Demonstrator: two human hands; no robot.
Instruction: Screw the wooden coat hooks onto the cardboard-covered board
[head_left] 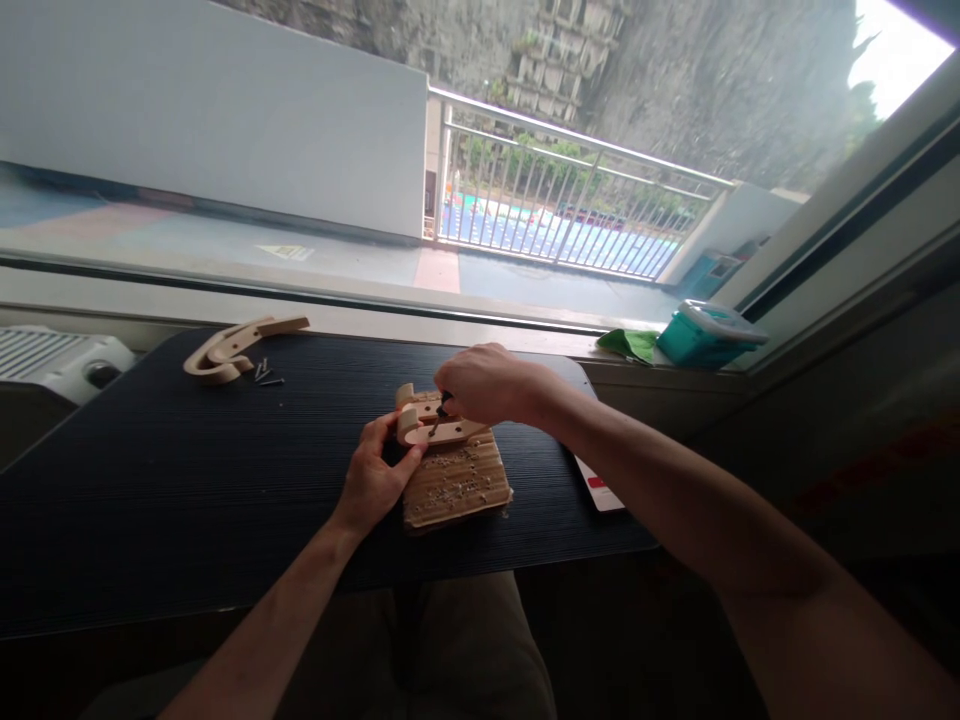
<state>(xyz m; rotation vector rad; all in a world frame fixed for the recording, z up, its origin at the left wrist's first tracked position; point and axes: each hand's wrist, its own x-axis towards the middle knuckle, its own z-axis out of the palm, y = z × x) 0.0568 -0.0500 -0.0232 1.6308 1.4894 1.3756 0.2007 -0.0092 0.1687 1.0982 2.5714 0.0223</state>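
Note:
My right hand (495,385) is closed around the dark handle of a screwdriver (443,405), its tip down on a pale wooden hook (450,431) with dark holes. Thumb and fingers of my left hand (373,478) grip the curled left end of this hook. Just behind it lies a second wooden hook (406,392), partly covered by my right hand. Both hooks rest on a pad of corrugated cardboard (459,500), whose top is pitted and strewn with small crumbs. Whether a screw sits under the screwdriver tip is too small to tell.
On the dark table (300,520), more curved wooden hooks (214,365) lie at the back left beside several screws (262,372). A white and red card (598,487) is partly under my right forearm. A teal box (709,335) and green cloth (630,345) sit by the window.

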